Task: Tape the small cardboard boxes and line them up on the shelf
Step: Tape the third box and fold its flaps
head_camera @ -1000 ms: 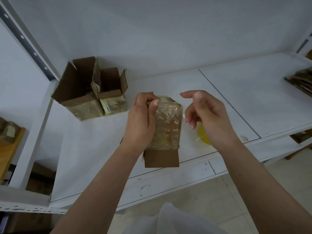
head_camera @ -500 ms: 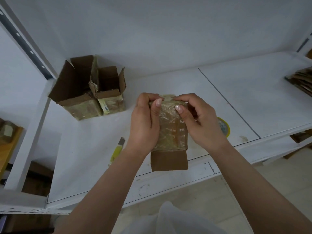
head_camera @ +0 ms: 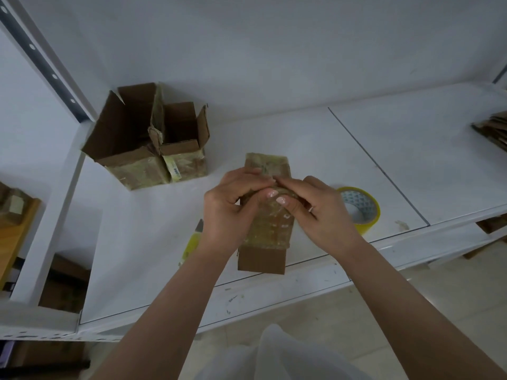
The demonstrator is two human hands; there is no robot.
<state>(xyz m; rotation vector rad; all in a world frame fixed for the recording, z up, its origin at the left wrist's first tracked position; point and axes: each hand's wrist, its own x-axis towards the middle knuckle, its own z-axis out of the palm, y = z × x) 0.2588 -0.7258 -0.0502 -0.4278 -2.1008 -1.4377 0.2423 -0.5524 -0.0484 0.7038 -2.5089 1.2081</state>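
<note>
Hands meeting over a small cardboard box [head_camera: 264, 229], held just above the front part of the white shelf [head_camera: 301, 149]. Left hand [head_camera: 229, 212] curled round the box's left side, thumb across its top, gripping. Right hand [head_camera: 319, 209] curled round the right side, thumb and fingertips [head_camera: 281, 200] pinching or pressing at the tape on the upper face beside the left thumb; hard to tell which. Ring on one right finger. Box wrapped in glossy clear tape over most of its length, one bare brown flap hanging at the near end, another taped flap sticking out at the far end beyond the fingers.

Roll of tape [head_camera: 359, 207] lying flat on the shelf just right of the right hand, partly hidden behind it. Yellow utility knife [head_camera: 192, 242] lying on the shelf just left of the left wrist, mostly covered by the forearm.

Two open cardboard boxes [head_camera: 148, 138] standing upright at the back left corner of the shelf, touching side by side, flaps up, lower walls taped. Stack of flattened cardboard [head_camera: 491, 130] at the far right edge of the shelf, cut off by the frame. Pale floor below the shelf's front lip.
</note>
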